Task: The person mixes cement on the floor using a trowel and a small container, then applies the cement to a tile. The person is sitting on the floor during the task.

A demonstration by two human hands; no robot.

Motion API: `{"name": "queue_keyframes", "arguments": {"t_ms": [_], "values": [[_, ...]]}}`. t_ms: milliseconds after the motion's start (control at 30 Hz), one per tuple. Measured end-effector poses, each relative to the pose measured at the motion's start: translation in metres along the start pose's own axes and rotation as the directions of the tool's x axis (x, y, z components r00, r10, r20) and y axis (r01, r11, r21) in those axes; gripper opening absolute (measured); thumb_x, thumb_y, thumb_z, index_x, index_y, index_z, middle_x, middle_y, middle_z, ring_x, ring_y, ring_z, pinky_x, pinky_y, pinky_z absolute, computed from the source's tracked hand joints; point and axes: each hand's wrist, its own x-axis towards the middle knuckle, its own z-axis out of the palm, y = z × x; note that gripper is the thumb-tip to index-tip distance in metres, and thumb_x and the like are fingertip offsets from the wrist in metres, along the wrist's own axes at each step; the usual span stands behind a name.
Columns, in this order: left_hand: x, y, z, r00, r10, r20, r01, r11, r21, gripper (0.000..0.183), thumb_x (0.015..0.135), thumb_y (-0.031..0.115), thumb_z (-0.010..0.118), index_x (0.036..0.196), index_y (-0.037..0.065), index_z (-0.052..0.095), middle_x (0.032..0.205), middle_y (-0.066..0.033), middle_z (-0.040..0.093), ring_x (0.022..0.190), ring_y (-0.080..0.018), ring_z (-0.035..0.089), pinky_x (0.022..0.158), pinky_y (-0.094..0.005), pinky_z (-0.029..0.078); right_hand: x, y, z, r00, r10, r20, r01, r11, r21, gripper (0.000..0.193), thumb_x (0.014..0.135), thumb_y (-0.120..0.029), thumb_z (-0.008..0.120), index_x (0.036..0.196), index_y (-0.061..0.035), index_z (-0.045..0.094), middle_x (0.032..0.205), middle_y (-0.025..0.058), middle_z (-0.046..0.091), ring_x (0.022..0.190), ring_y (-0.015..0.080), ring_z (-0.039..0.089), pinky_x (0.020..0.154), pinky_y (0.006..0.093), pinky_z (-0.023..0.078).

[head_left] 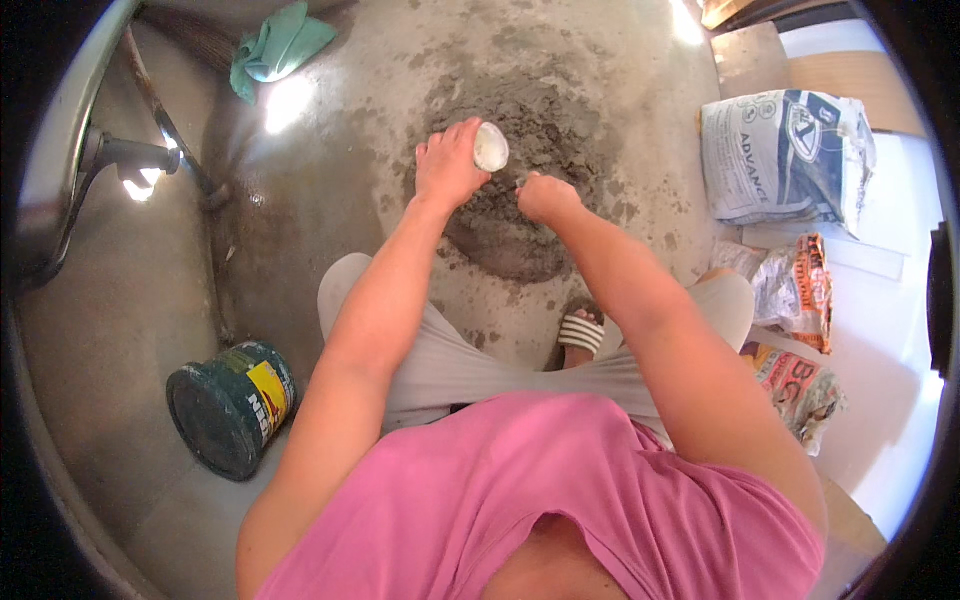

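A heap of wet grey mortar (538, 115) lies on the concrete floor ahead of me. Over its left part, my left hand (446, 168) grips a small white cup (491, 148), its round face turned toward me. My right hand (549, 199) is closed in a fist just to the right, above the mortar. A small pale tip shows at its thumb side, but what the fist holds is mostly hidden. The two hands are apart.
A dark green bucket (228, 410) is at the lower left. A green cloth (283, 45) lies at the far left. Along the right are a large white-and-blue bag (785, 160), an orange-and-silver bag (795, 290) and a crumpled red-lettered bag (795, 390). My sandalled foot (581, 335) is near the mortar.
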Motion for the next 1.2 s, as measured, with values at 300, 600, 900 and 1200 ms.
{"name": "queue_keyframes", "arguments": {"t_ms": [300, 600, 900, 1200], "values": [[0.003, 0.003, -0.004, 0.995, 0.012, 0.1, -0.011, 1.0, -0.004, 0.09, 0.074, 0.019, 0.088, 0.151, 0.022, 0.042, 0.151, -0.0031, 0.051, 0.135, -0.0307, 0.05, 0.113, -0.0559, 0.037, -0.017, 0.026, 0.031, 0.996, 0.047, 0.08, -0.055, 0.994, 0.099, 0.053, 0.103, -0.04, 0.046, 0.124, 0.0055, 0.065, 0.119, 0.0255, 0.071, 0.115, 0.0428, 0.066, 0.1, 0.0526, 0.051], [0.015, 0.004, 0.008, 0.996, 0.011, 0.089, -0.007, 0.999, -0.046, 0.088, 0.074, 0.022, 0.087, 0.15, 0.022, 0.045, 0.149, -0.0029, 0.053, 0.134, -0.0311, 0.051, 0.112, -0.0559, 0.038, -0.005, 0.033, -0.029, 0.985, 0.172, -0.001, -0.171, 0.983, 0.071, 0.048, 0.105, -0.039, 0.047, 0.122, 0.0037, 0.06, 0.118, 0.0267, 0.07, 0.115, 0.0416, 0.066, 0.098, 0.0516, 0.051], [0.054, 0.021, -0.01, 0.997, -0.057, 0.042, 0.054, 0.996, 0.067, 0.089, 0.07, 0.026, 0.09, 0.148, 0.019, 0.047, 0.146, -0.0076, 0.057, 0.13, -0.0341, 0.055, 0.105, -0.0569, 0.044, 0.016, 0.02, -0.051, 0.989, 0.126, -0.078, -0.124, 0.992, 0.03, 0.039, 0.102, -0.022, 0.043, 0.129, 0.0009, 0.058, 0.125, 0.0232, 0.07, 0.116, 0.0417, 0.068, 0.095, 0.0532, 0.055], [0.033, 0.011, -0.02, 0.995, -0.068, 0.07, 0.089, 0.931, -0.354, 0.092, 0.068, 0.018, 0.09, 0.147, 0.011, 0.044, 0.14, -0.0157, 0.061, 0.128, -0.0355, 0.06, 0.108, -0.0442, 0.047, 0.024, 0.038, -0.018, 0.99, 0.102, 0.096, -0.113, 0.987, 0.112, 0.048, 0.108, -0.036, 0.042, 0.131, 0.0058, 0.051, 0.123, 0.0298, 0.066, 0.116, 0.0428, 0.066, 0.095, 0.0508, 0.055]]}}
